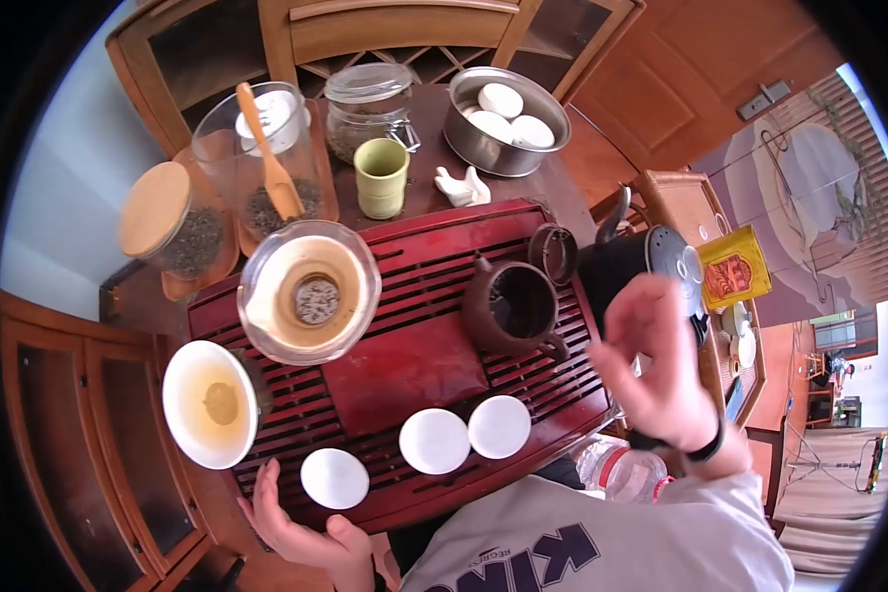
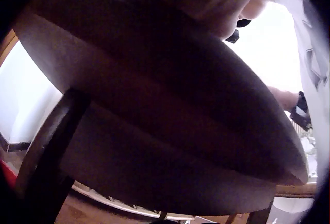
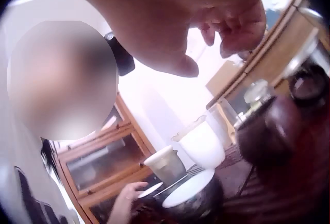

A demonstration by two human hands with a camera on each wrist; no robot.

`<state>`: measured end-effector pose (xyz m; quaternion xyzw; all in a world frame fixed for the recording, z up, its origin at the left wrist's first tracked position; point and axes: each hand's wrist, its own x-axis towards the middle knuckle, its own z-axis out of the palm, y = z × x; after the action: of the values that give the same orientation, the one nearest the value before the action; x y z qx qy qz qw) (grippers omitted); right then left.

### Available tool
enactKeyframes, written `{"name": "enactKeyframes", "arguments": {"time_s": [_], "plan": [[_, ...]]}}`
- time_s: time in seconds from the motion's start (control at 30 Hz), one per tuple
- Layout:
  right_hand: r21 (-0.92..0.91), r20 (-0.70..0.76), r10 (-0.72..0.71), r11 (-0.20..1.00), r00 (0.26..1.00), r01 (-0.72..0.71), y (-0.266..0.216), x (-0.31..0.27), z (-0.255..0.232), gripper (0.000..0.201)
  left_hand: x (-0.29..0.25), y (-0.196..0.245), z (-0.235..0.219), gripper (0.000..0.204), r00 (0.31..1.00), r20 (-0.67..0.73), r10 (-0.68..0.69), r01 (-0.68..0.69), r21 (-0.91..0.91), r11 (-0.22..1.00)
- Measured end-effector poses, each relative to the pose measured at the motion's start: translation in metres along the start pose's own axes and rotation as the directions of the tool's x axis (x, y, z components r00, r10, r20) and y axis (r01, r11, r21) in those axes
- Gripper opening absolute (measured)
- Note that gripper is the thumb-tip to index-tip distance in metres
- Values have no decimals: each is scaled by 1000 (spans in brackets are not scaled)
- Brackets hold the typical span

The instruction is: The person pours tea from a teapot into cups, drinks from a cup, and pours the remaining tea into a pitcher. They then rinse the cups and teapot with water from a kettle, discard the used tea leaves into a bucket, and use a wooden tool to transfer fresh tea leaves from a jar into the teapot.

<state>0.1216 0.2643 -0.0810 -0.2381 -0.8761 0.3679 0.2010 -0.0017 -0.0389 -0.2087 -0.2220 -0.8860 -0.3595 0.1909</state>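
Observation:
In the head view my left hand [image 1: 301, 533] lies at the front left edge of the red slatted tea tray [image 1: 405, 370], its fingers fairly straight beside a small white cup [image 1: 334, 479]. My right hand [image 1: 656, 360] hovers in the air off the tray's right side, fingers loosely bent and nothing between them. Nearest to it is a brown teapot [image 1: 479, 311], uncovered and dark inside, its handle towards that hand. Its round lid [image 1: 553, 254] sits behind it. Two more white cups [image 1: 434, 441] stand along the front. The right wrist view shows the teapot [image 3: 268, 134] below the hand.
Left on the tray are a glass pitcher with a strainer [image 1: 309, 293] and a white bowl of pale tea [image 1: 210, 405]. Behind stand tea jars [image 1: 370, 113], a green cup [image 1: 381, 178] and a metal pot [image 1: 508, 120] of white cups. A black kettle [image 1: 641, 261] stands at the right.

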Motion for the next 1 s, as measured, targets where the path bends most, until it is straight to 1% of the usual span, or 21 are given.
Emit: {"name": "enactKeyframes", "arguments": {"time_s": [0.03,0.1,0.13,0.17,0.2,0.23,0.3,0.33,0.4,0.43,0.5,0.53,0.6,0.63,0.7,0.73,0.77,0.83,0.9,0.97,1.0], "plan": [[-78,61,5,997,998,0,14,-13,2,55,0,-1,1,74,1000,-12,9,-9,-15,1000],[105,138,176,976,975,-191,25,-27,13,62,1,2,3,73,1000,-22,18,-19,-35,999],[242,216,241,926,946,-291,27,-29,16,63,0,2,6,71,999,-45,0,-5,-100,995],[370,300,285,845,911,-386,29,-30,20,65,0,3,8,71,999,-43,8,-12,-91,996],[422,367,282,799,887,-428,32,-30,22,62,1,4,9,71,999,-46,-10,6,-98,995],[442,460,345,710,818,-549,27,-24,19,57,2,5,7,70,999,-47,-27,23,-101,995],[485,540,346,617,767,-620,37,-16,17,43,3,7,6,69,999,-47,0,-2,-47,999],[493,544,336,613,769,-617,39,-14,16,43,2,7,6,69,999,-53,-1,-2,-50,999],[459,646,315,567,695,-684,42,-10,17,26,3,5,7,66,998,-64,10,-13,-41,999],[464,649,307,565,696,-682,43,-11,20,26,3,6,7,66,998,-67,14,-16,-32,999],[563,631,293,464,719,-684,46,-15,29,19,4,7,7,64,997,-68,31,-31,-2,1000],[567,633,290,458,718,-685,48,-18,31,19,4,7,6,64,997,-66,35,-35,5,999],[655,627,267,329,732,-681,53,-23,31,15,4,7,6,63,997,-60,49,-49,-6,999],[656,630,263,324,731,-682,51,-25,33,15,4,6,6,63,997,-59,52,-52,1,999],[725,523,272,357,808,-590,42,-32,34,15,4,6,6,63,997,-53,59,-59,-4,998],[699,471,296,450,831,-556,37,-35,31,16,4,6,5,63,997,-51,64,-64,-1,998],[700,472,296,447,830,-557,34,-39,31,16,4,5,5,63,997,-51,65,-65,1,998],[619,226,229,717,947,-321,29,-45,31,14,4,5,6,62,996,-56,64,-64,10,998],[648,183,212,708,960,-280,22,-49,30,10,4,5,6,62,996,-61,62,-62,5,998],[656,151,106,733,983,-180,22,-53,30,9,3,5,7,62,996,-68,59,-59,2,998],[659,153,103,730,983,-179,22,-53,31,9,3,5,7,61,996,-70,60,-60,-2,998]]}}
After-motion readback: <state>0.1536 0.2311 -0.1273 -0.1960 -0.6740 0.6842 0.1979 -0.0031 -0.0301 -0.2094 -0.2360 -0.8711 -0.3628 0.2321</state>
